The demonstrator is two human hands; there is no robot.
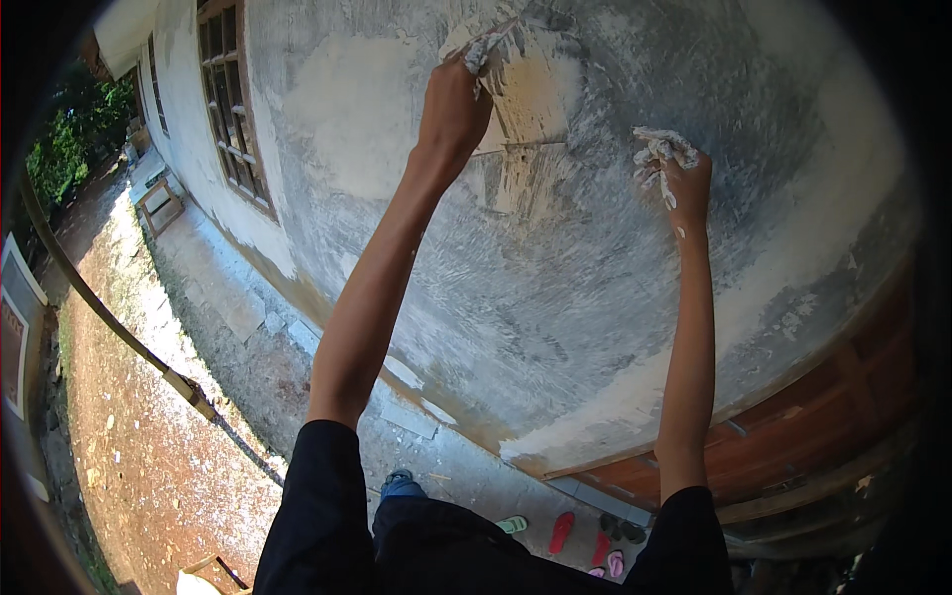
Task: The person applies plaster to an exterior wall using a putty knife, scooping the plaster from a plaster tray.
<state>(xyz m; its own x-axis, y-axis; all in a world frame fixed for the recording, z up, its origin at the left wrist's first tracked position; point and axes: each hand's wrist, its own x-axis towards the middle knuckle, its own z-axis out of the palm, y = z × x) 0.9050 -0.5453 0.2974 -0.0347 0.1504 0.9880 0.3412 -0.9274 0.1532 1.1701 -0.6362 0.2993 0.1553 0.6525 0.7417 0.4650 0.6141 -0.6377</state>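
High on the grey, patchily plastered wall, my left hand is closed around a putty-smeared flat tool at the upper edge of a beige patch. That patch has rough streaks and a dark line across its lower part. Lower and to the right, my right hand is raised near the wall, its fingers curled and thickly coated in whitish putty; what it holds, if anything, is hidden by the putty.
A barred window and small wooden stand are at left. A long pole leans over the dirt yard. Brown wooden panelling runs along the lower right. Several sandals lie on the concrete walkway by my feet.
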